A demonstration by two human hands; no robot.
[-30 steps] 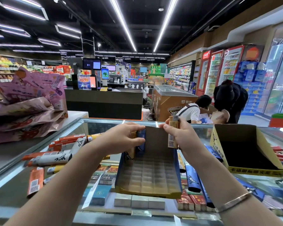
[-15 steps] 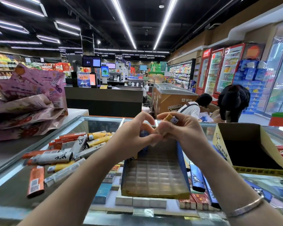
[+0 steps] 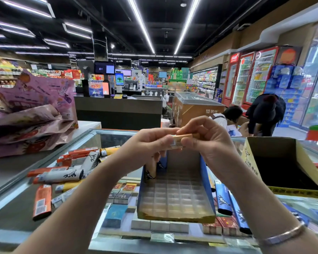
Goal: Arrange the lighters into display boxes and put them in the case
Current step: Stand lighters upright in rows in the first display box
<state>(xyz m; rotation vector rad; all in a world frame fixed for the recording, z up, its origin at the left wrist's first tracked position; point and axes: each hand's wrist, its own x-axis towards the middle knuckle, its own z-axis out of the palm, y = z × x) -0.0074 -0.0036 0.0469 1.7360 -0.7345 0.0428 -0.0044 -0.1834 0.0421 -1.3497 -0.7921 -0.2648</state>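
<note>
Glass counter point(image 3: 17, 195): loose lighters point(image 3: 62, 173) left, empty carton point(image 3: 286, 162) right.

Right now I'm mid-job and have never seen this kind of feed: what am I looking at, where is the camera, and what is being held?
There is no machine here. The single picture comes from a wide-angle camera worn on a person's head, looking forward and down at their own bare hands in a shop.

The left hand and right hand meet in front and together pinch one orange lighter, held sideways above a blue display box. That box has a mostly unfilled grid of slots; a few lighters stand at its far left corner.

The box rests on a glass counter case. Loose orange, white and yellow lighters lie to the left, blue lighters to the right, and a yellow cardboard box sits far right, its inside dark.
</note>
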